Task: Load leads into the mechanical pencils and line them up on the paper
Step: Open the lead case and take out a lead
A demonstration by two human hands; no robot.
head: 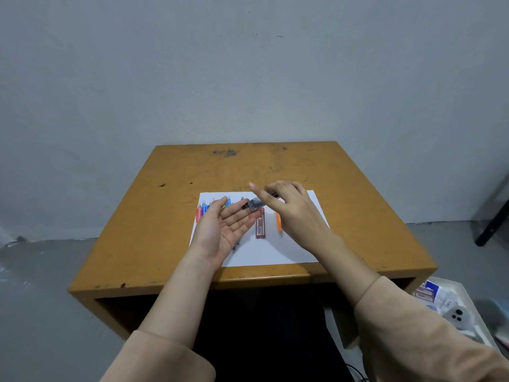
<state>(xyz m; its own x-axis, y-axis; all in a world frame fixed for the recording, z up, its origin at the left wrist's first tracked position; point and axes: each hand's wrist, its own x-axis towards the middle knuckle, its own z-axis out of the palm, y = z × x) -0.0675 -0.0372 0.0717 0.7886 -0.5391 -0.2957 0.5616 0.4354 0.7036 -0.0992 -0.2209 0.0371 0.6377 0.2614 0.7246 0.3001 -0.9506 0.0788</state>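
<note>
A white sheet of paper [275, 249] lies on the wooden table [170, 216]. Several coloured mechanical pencils [203, 209] lie side by side at its left end, partly hidden by my left hand [225, 230], which is held palm up with straight fingers. My right hand [289, 208] grips a clear grey lead case [254, 204] and tips it over the left palm. A red lead case [260, 224] lies on the paper between my hands. An orange pencil [278, 221] lies beside my right hand, partly covered by it.
The table stands against a grey wall. On the floor at the lower right, a white tray [473, 299] holds small boxes and other items. A dark chair leg [493, 224] stands at the right edge.
</note>
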